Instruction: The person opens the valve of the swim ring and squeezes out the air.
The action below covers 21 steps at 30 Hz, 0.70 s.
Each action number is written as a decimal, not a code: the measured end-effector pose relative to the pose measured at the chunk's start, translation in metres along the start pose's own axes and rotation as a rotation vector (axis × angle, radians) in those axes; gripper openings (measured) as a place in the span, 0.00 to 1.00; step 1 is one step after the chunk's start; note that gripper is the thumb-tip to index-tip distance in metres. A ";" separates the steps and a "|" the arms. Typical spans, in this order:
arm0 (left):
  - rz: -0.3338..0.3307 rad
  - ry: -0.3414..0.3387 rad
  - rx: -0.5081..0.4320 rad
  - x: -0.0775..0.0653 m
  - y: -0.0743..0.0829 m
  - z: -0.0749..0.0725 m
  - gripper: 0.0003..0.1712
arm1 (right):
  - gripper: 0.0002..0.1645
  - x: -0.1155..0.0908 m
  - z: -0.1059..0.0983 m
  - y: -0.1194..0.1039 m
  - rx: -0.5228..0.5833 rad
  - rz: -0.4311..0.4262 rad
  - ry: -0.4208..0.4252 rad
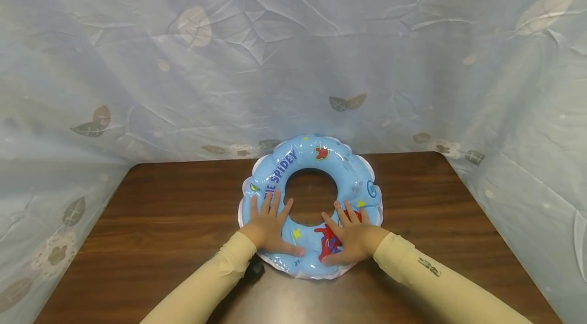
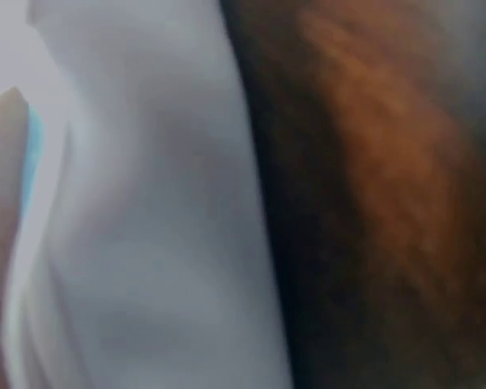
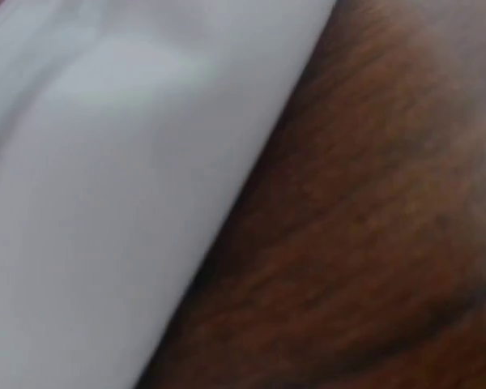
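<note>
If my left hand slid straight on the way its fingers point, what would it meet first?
Most likely the rest of the blue lettering on the inflatable ring; the left hand rests on that ring. Past its far side hangs the patterned curtain, at a depth I can't judge.

Spreads out as a worktop [image 1: 160, 222] of dark brown wood grain, streaked mostly from side to side, with rounded far corners and a pale gleam toward the front. Carries a ring [image 1: 357, 179], inflated, glossy and light blue with a pale crimped rim, lying about midway across. Shows through the round hole as more brown wood. Disappears at the back behind the ring, overlapped in the head view past the far edge; cannot tell whether by overhang or by height alone. Blurs in both wrist views, brown along the right side
</note>
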<state>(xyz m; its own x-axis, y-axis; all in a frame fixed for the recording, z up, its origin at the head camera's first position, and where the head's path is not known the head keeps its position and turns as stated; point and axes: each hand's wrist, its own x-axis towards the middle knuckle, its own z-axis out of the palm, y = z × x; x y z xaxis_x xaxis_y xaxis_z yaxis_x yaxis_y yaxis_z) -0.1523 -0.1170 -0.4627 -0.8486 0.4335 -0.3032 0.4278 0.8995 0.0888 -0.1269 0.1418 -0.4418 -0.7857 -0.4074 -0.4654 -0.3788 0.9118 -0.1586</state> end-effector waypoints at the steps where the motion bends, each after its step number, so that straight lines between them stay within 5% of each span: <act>1: -0.003 -0.006 0.003 0.000 0.000 -0.001 0.80 | 0.71 0.000 -0.001 0.000 0.002 0.003 -0.003; 21: -0.021 -0.005 0.015 0.006 0.002 0.005 0.81 | 0.75 0.014 0.017 0.007 -0.003 0.030 0.012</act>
<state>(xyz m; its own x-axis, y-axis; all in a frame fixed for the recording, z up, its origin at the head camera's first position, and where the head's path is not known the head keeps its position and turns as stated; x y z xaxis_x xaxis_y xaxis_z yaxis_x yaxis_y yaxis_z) -0.1551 -0.1129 -0.4692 -0.8556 0.4145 -0.3100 0.4147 0.9074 0.0686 -0.1329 0.1432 -0.4641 -0.8025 -0.3808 -0.4594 -0.3569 0.9233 -0.1419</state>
